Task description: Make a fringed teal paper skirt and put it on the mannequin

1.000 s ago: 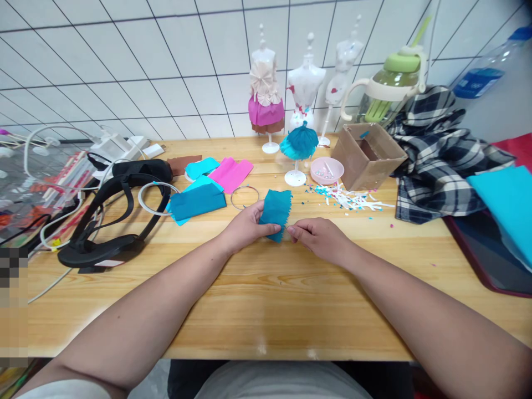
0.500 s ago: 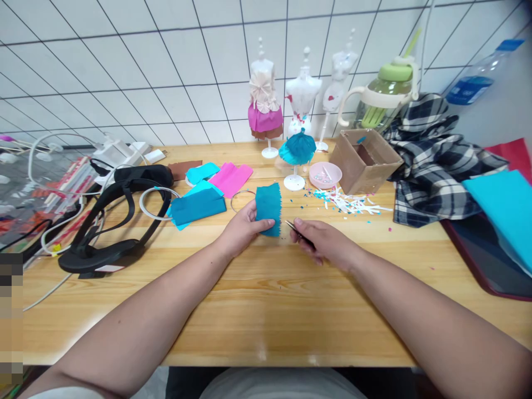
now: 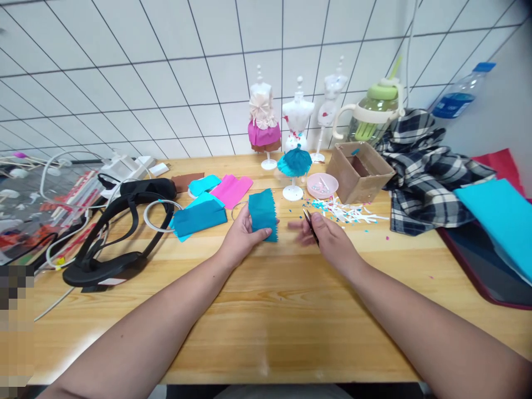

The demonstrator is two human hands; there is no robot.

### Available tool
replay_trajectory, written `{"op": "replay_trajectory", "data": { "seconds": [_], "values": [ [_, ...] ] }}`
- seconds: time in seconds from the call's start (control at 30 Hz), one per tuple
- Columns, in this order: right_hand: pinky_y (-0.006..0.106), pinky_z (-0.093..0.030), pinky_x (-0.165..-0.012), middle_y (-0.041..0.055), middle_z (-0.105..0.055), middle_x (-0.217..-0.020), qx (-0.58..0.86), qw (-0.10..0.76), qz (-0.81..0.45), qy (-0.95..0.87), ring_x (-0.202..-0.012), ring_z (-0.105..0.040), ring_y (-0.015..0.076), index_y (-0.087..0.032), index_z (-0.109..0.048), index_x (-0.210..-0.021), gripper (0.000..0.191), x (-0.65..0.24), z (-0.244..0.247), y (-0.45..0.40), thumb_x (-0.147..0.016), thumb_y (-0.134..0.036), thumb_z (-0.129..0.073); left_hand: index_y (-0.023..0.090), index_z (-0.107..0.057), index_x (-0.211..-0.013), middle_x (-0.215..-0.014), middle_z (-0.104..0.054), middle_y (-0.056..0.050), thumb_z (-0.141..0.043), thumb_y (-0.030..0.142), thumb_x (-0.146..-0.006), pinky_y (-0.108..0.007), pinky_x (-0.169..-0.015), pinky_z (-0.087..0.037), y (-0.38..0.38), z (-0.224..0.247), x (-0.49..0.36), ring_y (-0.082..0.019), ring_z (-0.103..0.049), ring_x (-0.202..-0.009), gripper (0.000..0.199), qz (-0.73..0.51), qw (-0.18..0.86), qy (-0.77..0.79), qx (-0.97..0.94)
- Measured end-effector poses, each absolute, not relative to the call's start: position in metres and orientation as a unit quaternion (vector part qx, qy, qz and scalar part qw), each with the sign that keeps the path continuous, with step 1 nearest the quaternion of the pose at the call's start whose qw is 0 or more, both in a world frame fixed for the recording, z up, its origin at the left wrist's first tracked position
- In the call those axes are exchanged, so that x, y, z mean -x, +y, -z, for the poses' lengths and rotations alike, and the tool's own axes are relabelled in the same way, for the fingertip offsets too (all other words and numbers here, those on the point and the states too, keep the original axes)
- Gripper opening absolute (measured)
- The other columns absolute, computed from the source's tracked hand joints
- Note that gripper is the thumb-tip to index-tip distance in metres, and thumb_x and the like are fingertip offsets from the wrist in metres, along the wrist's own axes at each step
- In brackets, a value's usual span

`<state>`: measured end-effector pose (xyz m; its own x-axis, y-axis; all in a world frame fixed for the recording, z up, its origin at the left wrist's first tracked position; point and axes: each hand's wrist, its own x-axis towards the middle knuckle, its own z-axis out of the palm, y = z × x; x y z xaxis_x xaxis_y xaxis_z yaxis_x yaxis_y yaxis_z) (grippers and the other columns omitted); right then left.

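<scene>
My left hand (image 3: 244, 235) pinches a folded piece of teal crepe paper (image 3: 262, 213) between thumb and fingers. Small jagged notches run along the paper's right edge. To the right, apart from the paper, my right hand (image 3: 326, 233) grips a slim metal tool (image 3: 310, 224) with two pointed tips; whether it is tweezers or snips I cannot make out. Its outer fingers are stretched out and blurred. Just behind both hands stands a small white mannequin (image 3: 298, 106) wearing a gathered teal skirt (image 3: 295, 162).
Two more mannequins (image 3: 261, 105) stand behind. Right are a pink dish (image 3: 322, 186), paper scraps (image 3: 347, 211), a cardboard box (image 3: 357, 180), a jug (image 3: 376, 119) and a plaid cloth (image 3: 428, 172). Left lie teal sheets (image 3: 200, 218), a pink sheet (image 3: 231, 190) and a black headset (image 3: 120, 266).
My right hand has drawn a little to the right, away from the paper, and its fingers have spread. The paper in my left hand is slightly tilted. The view has shifted upward.
</scene>
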<state>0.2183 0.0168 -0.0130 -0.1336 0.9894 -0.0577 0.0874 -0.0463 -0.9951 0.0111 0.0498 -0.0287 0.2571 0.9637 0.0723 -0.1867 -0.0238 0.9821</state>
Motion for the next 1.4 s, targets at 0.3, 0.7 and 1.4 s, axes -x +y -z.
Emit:
{"op": "replay_trajectory", "data": {
  "seconds": [0.3, 0.7, 1.4],
  "values": [
    [0.024, -0.038, -0.058, -0.0031, -0.053, -0.07, 0.518, 0.411, -0.487, -0.571, -0.062, -0.048, 0.0122, -0.019, -0.06, -0.102, 0.03, -0.215, 0.014, 0.015, -0.083, -0.042, -0.061, 0.023, -0.031, -0.145, -0.135, -0.058, -0.015, -0.082, 0.026, -0.07, -0.035, -0.09, -0.054, 0.036, 0.022, -0.014, -0.03, -0.061, -0.118, 0.091, -0.433, 0.624, 0.338, -0.556],
    [0.028, -0.045, -0.07, 0.0017, -0.065, -0.081, 0.505, 0.403, -0.517, -0.562, -0.075, -0.058, 0.0164, -0.016, -0.064, -0.094, 0.026, -0.213, 0.012, 0.015, -0.08, -0.037, -0.06, 0.025, -0.03, -0.147, -0.135, -0.058, -0.012, -0.081, 0.018, -0.068, -0.026, -0.081, -0.054, 0.034, 0.018, -0.016, -0.026, -0.063, -0.113, 0.094, -0.357, 0.662, 0.333, -0.569],
    [0.024, -0.035, -0.056, -0.0045, -0.049, -0.063, 0.501, 0.354, -0.496, -0.615, -0.059, -0.044, 0.0112, -0.017, -0.066, -0.089, 0.02, -0.208, 0.017, 0.012, -0.078, -0.032, -0.061, 0.018, -0.061, -0.104, -0.093, -0.073, -0.003, -0.085, 0.025, -0.065, -0.026, -0.075, -0.052, 0.035, 0.023, -0.015, -0.016, -0.066, -0.082, 0.047, -0.42, 0.658, 0.379, -0.497]
  ]
}}
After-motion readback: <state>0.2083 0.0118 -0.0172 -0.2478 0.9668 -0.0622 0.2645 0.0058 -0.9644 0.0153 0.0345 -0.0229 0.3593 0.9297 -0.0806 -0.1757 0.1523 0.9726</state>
